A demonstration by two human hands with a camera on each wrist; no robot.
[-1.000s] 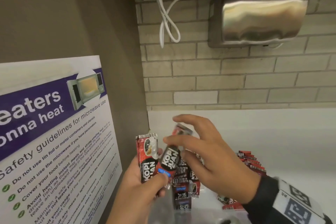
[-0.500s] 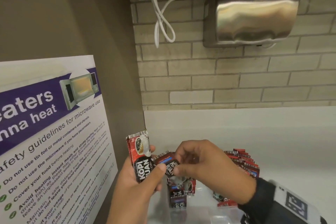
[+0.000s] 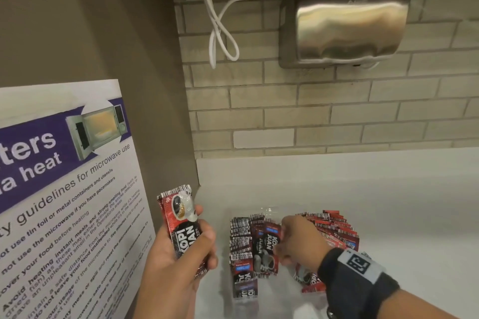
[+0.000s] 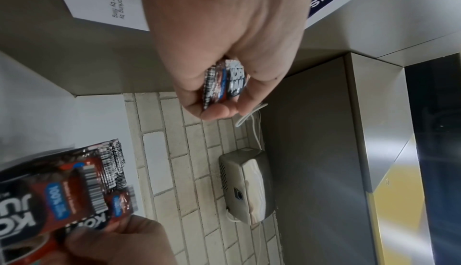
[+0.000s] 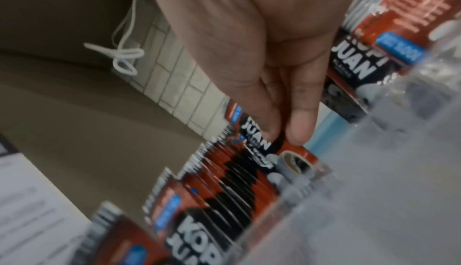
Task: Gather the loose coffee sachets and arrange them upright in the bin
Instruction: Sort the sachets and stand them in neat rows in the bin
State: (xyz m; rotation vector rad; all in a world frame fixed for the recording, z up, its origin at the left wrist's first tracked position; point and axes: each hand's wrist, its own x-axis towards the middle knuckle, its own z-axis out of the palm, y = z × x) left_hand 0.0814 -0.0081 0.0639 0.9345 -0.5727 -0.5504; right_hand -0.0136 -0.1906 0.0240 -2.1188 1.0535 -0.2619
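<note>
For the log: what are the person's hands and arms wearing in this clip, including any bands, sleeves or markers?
Both hands are bare, with no gloves or rings visible. The right hand has a wide black wrist band carrying a white patch printed with a black square marker. The forearm behind the band is uncovered. The left hand shows no band or sleeve in the head view; its wrist runs out of frame.

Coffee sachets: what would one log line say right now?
left hand: grips spare sachets | right hand: pinches sachet into row | clear bin: partly filled
</note>
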